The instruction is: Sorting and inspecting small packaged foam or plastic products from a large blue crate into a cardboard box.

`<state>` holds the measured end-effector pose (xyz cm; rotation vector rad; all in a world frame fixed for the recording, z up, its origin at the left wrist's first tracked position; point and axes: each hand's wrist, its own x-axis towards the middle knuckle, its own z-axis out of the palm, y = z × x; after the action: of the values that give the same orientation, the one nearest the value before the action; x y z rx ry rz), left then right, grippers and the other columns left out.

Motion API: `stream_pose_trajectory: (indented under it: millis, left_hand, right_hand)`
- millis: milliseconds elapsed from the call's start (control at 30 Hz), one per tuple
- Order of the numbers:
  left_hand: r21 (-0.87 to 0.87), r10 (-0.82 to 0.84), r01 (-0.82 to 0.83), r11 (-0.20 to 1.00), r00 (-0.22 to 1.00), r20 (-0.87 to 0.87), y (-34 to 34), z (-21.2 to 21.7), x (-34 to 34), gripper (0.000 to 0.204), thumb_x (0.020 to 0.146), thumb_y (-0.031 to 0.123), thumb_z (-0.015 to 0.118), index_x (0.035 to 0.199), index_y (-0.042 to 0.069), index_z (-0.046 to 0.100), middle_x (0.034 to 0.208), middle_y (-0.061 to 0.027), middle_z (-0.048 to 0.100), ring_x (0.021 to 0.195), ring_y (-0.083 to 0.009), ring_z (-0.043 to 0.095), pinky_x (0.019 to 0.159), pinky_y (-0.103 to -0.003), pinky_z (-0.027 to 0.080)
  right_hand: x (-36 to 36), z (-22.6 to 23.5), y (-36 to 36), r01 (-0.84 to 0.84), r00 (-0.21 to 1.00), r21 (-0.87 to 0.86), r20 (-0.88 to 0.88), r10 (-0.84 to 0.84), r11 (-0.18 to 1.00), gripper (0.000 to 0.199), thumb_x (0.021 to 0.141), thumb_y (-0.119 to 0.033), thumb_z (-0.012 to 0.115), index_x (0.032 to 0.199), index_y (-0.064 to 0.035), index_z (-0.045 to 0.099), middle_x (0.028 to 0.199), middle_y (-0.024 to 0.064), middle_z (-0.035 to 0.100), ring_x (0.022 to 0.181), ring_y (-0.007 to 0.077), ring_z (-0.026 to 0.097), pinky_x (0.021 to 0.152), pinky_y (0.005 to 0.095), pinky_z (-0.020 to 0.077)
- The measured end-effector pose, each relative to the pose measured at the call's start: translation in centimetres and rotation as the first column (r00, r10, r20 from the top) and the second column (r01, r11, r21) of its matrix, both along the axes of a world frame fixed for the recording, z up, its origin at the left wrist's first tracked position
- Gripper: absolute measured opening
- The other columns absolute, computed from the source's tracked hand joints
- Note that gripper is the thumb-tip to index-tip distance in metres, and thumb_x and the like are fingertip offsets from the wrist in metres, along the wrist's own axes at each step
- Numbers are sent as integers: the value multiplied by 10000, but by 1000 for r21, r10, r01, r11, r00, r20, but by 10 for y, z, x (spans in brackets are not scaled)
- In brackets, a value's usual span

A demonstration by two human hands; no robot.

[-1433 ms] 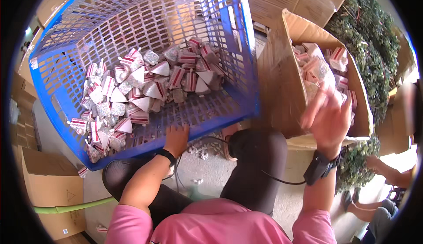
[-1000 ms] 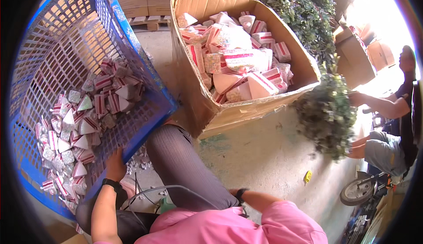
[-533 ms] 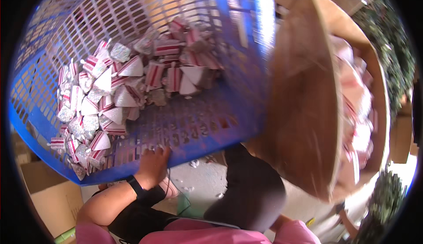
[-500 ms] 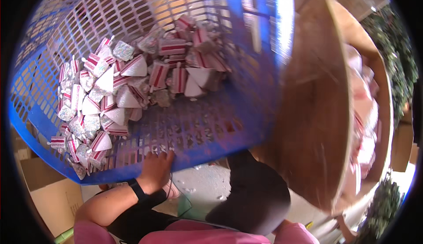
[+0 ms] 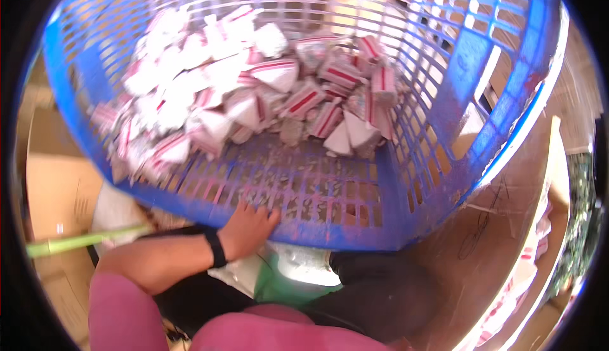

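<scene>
One blue basket [image 5: 336, 235] takes up most of the view, its slatted walls curving round, its open top facing the person. One cardboard box [image 5: 472, 278] stands close by its right side, with dark scribbled marks on the wall. Two dark-trousered legs [image 5: 387, 294] show beneath the basket's front edge, below one pink top [image 5: 285, 338]. Inside the basket, one heap of wedge-shaped pieces [image 5: 276, 75] spreads across the left and middle of the floor; a second lot of wedges [image 5: 520, 281] shows in the box. Neither lot can be counted, since the pieces overlap and glare washes out the heap's left part. At the far left is at least one brown carton [image 5: 63, 192]. One mass of greenery [image 5: 574, 224] shows at the right edge, one green item [image 5: 285, 284] between the legs, and one pale green strip [image 5: 95, 240] at the lower left.

One hand is visible, the left hand [image 5: 250, 229], laid over the basket's front rim, four fingers bent inward and close together; the thumb is hidden, so I cannot tell whether it clamps. The right hand is out of view, its state unknown. One black wristband [image 5: 216, 247] circles the left wrist. Smallest are the single wedges, white with red stripes; two pale triangular faces [image 5: 360, 132] lean together at the heap's front right.
</scene>
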<state>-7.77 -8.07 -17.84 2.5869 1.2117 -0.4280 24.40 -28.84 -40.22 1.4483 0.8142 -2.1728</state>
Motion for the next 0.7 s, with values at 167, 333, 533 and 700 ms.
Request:
stream_pose_trajectory:
  millis: [167,333,533,700]
  left_hand:
    - [-71,150,-147,987,988,34,-4,-4,0,379,738,127,515,1107,78,444,916,-131,562,822,-320,559,767,-460,376]
    - [235,279,-282,930,959,47,-20,-25,27,334,722,142,518,1052,98,543,916,-104,547,872,-297,528,781,-499,357]
    - [286,358,-313,906,926,-118,-17,-5,68,210,666,178,564,844,101,641,899,-96,563,869,-272,538,738,-482,366]
    - [50,415,-416,908,909,35,-3,8,100,213,655,141,600,853,95,663,810,-86,636,810,-272,601,706,-493,383]
  right_hand:
    - [-32,14,31,-217,965,138,-119,234,966,351,855,-309,535,1039,-10,543,856,148,611,754,216,603,652,296,492]
    - [-73,32,56,-382,871,306,-194,450,872,355,856,-315,533,1041,-11,542,860,148,610,757,216,603,650,295,492]
    - [-83,63,57,-492,776,406,-197,599,770,361,856,-321,531,1043,-12,540,864,149,609,761,216,602,647,294,492]
    - [-73,82,60,-529,737,453,-174,653,718,365,857,-326,529,1045,-13,539,868,149,608,764,216,601,645,294,492]
